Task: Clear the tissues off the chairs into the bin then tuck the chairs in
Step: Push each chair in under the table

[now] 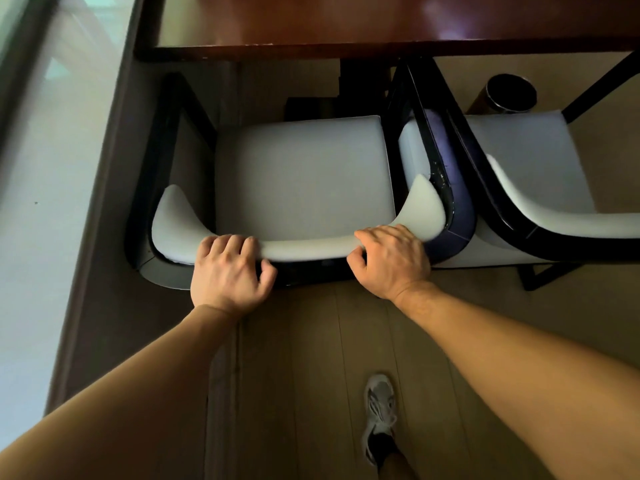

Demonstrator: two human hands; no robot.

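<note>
A black-framed chair with a white cushioned seat (301, 171) stands in front of me, its front under the edge of the dark wooden table (346, 26). My left hand (230, 271) grips the top of its curved backrest on the left, and my right hand (393, 259) grips the same backrest on the right. The seat is bare; no tissue shows on it. A second, matching chair (533, 171) stands to the right, its seat also bare. A round dark bin (507, 93) sits on the floor beyond that chair.
A grey wall and skirting (79, 237) run close along the left side of the chair. Light wooden floor (311, 375) lies behind it, with my shoe (379, 414) on it. Black table supports (360, 81) show under the tabletop.
</note>
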